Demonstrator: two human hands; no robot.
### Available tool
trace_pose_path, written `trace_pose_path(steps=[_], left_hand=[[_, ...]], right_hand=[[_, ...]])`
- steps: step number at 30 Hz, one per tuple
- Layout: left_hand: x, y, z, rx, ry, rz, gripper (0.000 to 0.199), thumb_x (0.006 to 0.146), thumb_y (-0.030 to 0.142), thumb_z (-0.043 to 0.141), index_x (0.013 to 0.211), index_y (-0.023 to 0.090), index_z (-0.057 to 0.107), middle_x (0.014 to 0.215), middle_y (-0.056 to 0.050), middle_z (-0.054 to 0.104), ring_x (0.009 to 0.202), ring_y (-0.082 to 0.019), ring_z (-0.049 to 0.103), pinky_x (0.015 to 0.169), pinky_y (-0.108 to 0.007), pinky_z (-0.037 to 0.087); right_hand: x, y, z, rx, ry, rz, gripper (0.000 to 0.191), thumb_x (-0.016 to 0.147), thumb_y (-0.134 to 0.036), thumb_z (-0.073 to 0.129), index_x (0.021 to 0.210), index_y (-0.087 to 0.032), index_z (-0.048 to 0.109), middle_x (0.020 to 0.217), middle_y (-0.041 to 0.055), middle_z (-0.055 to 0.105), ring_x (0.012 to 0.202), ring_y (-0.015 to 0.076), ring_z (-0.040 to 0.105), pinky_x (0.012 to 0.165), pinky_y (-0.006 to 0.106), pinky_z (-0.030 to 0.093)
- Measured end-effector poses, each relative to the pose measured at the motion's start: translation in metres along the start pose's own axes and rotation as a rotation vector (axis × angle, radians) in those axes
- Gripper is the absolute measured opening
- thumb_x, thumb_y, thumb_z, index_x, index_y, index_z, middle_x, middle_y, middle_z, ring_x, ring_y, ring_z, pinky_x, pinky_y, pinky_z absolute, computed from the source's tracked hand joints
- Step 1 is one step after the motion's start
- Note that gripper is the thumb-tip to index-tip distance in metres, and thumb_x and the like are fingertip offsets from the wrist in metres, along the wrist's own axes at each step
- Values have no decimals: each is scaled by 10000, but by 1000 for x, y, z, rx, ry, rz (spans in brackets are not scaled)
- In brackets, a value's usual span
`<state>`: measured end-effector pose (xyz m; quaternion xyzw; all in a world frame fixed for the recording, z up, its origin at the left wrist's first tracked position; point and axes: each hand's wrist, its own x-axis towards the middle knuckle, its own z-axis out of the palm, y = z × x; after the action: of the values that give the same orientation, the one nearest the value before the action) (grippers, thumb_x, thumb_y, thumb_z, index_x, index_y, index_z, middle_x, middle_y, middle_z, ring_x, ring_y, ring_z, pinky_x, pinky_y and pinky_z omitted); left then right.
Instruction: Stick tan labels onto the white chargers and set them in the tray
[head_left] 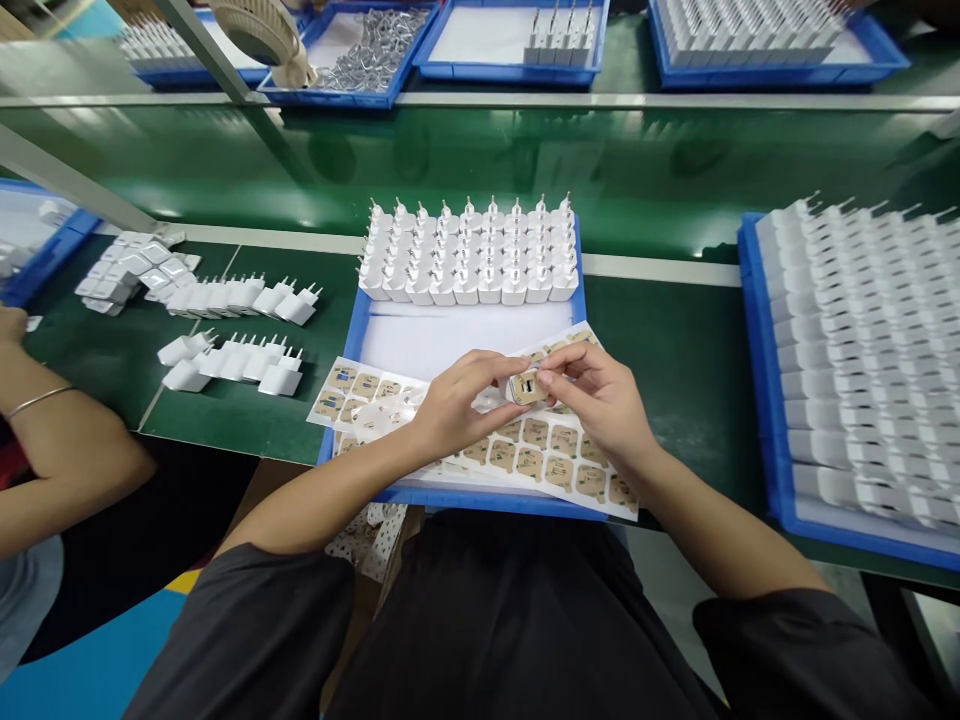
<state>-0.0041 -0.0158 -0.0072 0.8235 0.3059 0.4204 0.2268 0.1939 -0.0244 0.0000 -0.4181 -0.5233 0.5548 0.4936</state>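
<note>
My left hand [466, 400] is closed round a white plug charger [511, 388], its end face turned up toward me. On that face lies a tan adhesive sticker [529, 387] with a dark slot showing in its middle. Thumb and forefinger of my right hand [598, 398] pinch the sticker's right edge. Under both hands, sheets of tan stickers [559, 470] lie across the front of a blue tray [360, 335]. At the tray's back stand rows of white plug chargers [469, 255], pins up.
Loose chargers [247, 360] lie on the green bench at left, beside a co-worker's arm [67, 450]. A full blue tray [772, 420] of chargers stands at right. The shelf behind holds more trays, a fan [259, 35] and metal parts [375, 55].
</note>
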Motion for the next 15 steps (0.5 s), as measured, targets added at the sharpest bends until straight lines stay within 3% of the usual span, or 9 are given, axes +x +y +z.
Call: trace_pose_path(steps=[15], left_hand=[[1,1,-1,28,-4,0,415,835,235,735,1221,171,596,1113,-108,718,943,-172,654,765,-300,607]], right_hand=[[1,0,2,-14,12,3,156,826,-337,758,871,-211,678,779,5,626,648,120,585,594,263,559]])
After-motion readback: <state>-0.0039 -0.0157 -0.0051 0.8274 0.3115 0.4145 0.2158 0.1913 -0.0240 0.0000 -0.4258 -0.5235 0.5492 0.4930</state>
